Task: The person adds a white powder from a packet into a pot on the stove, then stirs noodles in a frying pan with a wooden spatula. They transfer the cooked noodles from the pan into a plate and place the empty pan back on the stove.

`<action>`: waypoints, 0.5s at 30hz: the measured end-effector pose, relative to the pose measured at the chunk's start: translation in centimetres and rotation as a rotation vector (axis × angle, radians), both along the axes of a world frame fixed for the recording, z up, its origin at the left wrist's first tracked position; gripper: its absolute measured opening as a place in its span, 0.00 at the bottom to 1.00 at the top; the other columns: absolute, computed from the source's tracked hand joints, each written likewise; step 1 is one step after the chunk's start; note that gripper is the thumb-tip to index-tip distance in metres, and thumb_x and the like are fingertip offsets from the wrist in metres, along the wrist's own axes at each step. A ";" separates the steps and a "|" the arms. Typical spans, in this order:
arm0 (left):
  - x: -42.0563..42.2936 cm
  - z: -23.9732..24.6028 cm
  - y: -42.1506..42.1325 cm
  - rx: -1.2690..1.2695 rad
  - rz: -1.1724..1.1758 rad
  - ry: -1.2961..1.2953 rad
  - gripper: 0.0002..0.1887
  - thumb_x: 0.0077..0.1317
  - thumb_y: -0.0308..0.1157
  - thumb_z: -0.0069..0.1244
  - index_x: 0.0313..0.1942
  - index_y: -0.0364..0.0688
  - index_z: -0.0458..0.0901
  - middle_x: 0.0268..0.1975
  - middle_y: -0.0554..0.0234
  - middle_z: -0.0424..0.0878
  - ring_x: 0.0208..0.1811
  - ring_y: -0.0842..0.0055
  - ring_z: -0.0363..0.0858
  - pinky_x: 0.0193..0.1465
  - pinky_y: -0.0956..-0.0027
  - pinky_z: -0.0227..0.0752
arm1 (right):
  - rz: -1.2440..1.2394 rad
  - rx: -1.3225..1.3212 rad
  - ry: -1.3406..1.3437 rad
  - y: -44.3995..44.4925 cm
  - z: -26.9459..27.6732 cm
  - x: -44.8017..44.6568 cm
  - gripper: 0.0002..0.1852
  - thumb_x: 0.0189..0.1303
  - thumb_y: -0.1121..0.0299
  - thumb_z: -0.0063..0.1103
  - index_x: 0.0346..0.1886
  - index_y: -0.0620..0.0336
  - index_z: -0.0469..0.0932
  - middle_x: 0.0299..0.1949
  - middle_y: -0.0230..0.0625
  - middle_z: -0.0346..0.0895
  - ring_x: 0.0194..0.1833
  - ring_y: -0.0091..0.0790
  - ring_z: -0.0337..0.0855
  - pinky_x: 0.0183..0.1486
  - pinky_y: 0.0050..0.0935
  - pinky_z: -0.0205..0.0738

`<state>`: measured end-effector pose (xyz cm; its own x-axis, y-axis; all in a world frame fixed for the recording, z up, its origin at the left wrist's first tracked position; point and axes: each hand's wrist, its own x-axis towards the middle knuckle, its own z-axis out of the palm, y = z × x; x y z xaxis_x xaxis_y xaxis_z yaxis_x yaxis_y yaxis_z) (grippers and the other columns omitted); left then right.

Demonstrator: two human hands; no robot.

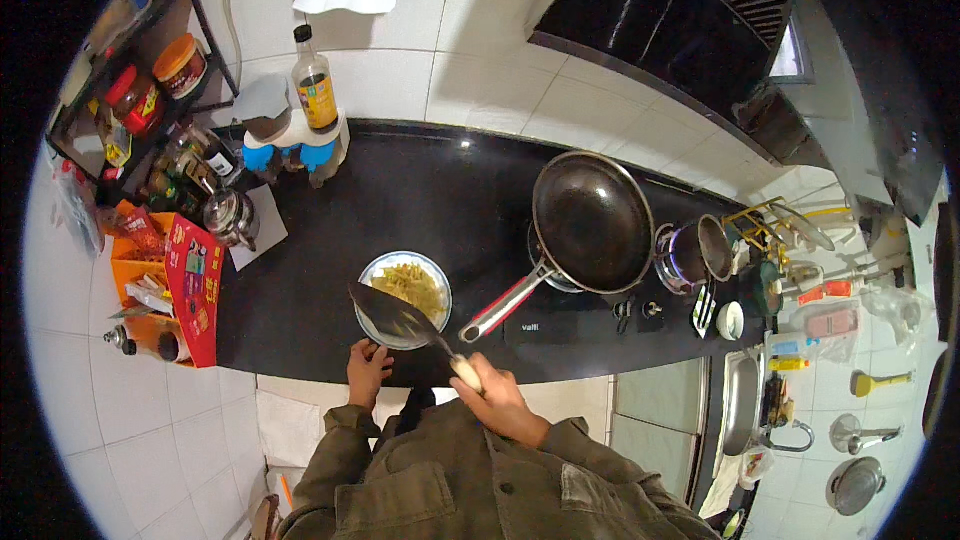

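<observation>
My right hand [501,399] grips the pale handle of a dark metal wok spatula [390,313]. Its blade is over the front left of a white plate [443,270] with a blue rim, and a few food shreds cling to it. Cooked yellow-green shredded food [409,285] lies on the plate, partly hidden by the blade. At the plate's near edge is my left hand [367,373], fingers apart and fingertips by the rim; whether they touch it I cannot tell.
A frying pan [592,221] sits on the gas hob, its handle pointing toward me. Right of it, a small pot [712,247] stands by a lit burner. Leftward are a red-orange box [196,292], a metal teapot [231,216] and a sauce bottle [315,86]. A sink [742,405] is at right.
</observation>
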<state>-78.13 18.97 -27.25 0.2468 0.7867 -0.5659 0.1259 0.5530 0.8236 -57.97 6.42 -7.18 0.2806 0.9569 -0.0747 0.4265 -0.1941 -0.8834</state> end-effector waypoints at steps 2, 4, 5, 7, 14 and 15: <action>-1.7 -0.2 -1.0 -0.093 -0.001 -0.009 0.23 0.71 0.34 0.54 0.61 0.34 0.67 0.49 0.55 0.80 0.41 0.70 0.86 0.38 0.68 0.80 | -0.042 -0.063 0.000 0.5 -1.7 -0.6 0.13 0.67 0.64 0.64 0.42 0.62 0.71 0.27 0.54 0.77 0.29 0.58 0.83 0.28 0.44 0.72; -3.7 -0.4 -2.7 -0.137 -0.010 0.037 0.19 0.70 0.34 0.53 0.57 0.36 0.71 0.46 0.56 0.82 0.39 0.69 0.87 0.38 0.68 0.79 | -0.097 -0.191 0.057 0.2 -2.5 -1.0 0.13 0.65 0.65 0.66 0.40 0.62 0.71 0.25 0.52 0.76 0.28 0.57 0.82 0.27 0.43 0.71; -4.7 -0.5 -3.7 -0.154 0.006 0.035 0.20 0.71 0.36 0.53 0.58 0.36 0.71 0.46 0.55 0.82 0.40 0.68 0.87 0.39 0.67 0.79 | -0.079 -0.052 0.051 0.0 -2.8 -1.1 0.13 0.64 0.66 0.67 0.40 0.62 0.71 0.24 0.52 0.75 0.28 0.57 0.82 0.27 0.43 0.71; -6.9 -0.6 -6.5 -0.188 0.041 0.062 0.22 0.71 0.39 0.54 0.58 0.37 0.71 0.47 0.53 0.83 0.42 0.67 0.87 0.42 0.65 0.79 | -0.050 0.076 0.054 -0.5 -3.4 -1.2 0.13 0.63 0.67 0.68 0.41 0.61 0.72 0.22 0.50 0.75 0.27 0.56 0.82 0.26 0.42 0.72; -10.2 -0.5 -16.9 -0.270 0.194 0.117 0.18 0.73 0.41 0.52 0.54 0.38 0.74 0.45 0.51 0.86 0.42 0.66 0.88 0.39 0.64 0.81 | -0.086 -0.029 -0.208 0.8 -13.4 -0.2 0.20 0.65 0.52 0.64 0.38 0.63 0.80 0.27 0.54 0.81 0.32 0.57 0.84 0.32 0.50 0.75; -10.0 -0.5 -17.5 -0.276 0.202 0.122 0.18 0.73 0.41 0.52 0.54 0.37 0.75 0.45 0.51 0.86 0.41 0.66 0.88 0.39 0.64 0.81 | -0.131 -0.104 -0.223 0.8 -14.5 0.4 0.20 0.65 0.51 0.64 0.39 0.63 0.81 0.27 0.53 0.81 0.32 0.58 0.84 0.32 0.50 0.75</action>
<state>-88.12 1.42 -27.73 0.0196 0.6259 -0.7796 0.0800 0.7763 0.6253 -57.56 7.18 -21.65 0.4218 0.9019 -0.0931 0.5738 -0.3450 -0.7428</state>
